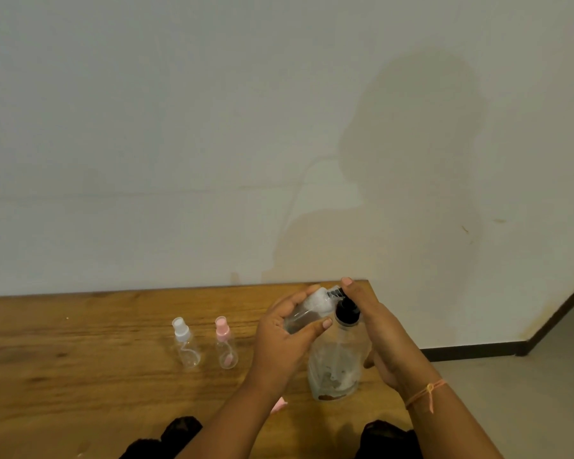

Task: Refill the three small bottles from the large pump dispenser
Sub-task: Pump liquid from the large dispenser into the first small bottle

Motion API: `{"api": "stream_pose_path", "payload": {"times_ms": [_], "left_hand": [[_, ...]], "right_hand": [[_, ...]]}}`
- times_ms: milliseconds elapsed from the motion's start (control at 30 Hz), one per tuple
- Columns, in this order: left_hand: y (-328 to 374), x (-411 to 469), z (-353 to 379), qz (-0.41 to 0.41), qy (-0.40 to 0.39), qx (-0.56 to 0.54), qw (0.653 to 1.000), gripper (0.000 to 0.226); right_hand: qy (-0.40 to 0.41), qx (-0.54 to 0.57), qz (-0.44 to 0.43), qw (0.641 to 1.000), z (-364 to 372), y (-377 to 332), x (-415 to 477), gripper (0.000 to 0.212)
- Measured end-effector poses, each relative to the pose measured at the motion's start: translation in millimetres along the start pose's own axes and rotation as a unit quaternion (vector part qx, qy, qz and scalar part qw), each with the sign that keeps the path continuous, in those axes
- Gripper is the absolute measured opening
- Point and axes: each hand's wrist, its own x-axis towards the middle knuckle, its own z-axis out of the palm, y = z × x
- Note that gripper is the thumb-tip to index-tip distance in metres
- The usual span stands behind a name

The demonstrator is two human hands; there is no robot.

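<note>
Mid-fill, we grip a small bottle (pixel 307 313) tilted in our left hand (pixel 287 332) at the spout (pixel 334 293) of the pump dispenser (pixel 337 362) standing on the table (pixel 80 366), our right hand (pixel 380 329) over its pump head (pixel 345 311), grasp unclear; next likely needs a steady press.

Three small bottles and a pump dispenser on a surface (pixel 80 359) against a wall (pixel 179 127).

Two small bottles stand upright side by side left of centre, apart from each other: the leftmost small bottle (pixel 187 346) and, to its right, the second small bottle (pixel 226 347). Right of them, near the surface's right end, stands the large pump dispenser (pixel 335 362). The left hand (pixel 285 339) holds the third small bottle (pixel 307 313) tilted above the surface, its mouth at the pump's nozzle. The right hand (pixel 375 323) rests on the pump head from the right. The floor (pixel 527 392) lies beyond the right end.
</note>
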Motion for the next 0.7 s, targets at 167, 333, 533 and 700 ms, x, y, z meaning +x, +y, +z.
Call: {"api": "stream_pose_path", "payload": {"times_ms": [167,333,533,700], "left_hand": [[2.8,0.4,0.2,0.007,-0.003,-0.025,1.0,0.042],[4.6,1.1,0.9,0.004,-0.001,-0.04,0.999,0.041],[-0.3,0.5,-0.9,-0.001,0.001,0.001,1.0,0.047],[1.2,-0.8,-0.1,0.0,0.006,0.004,1.0,0.047]], "right_hand": [[-0.012,0.003,0.002,1.0,-0.6,1.9,1.3,0.044],[-0.013,-0.007,-0.002,1.0,0.6,0.8,1.8,0.048],[-0.006,-0.014,0.007,1.0,-0.5,3.6,4.9,0.042],[0.011,-0.022,0.013,1.0,0.8,2.9,4.0,0.054]]}}
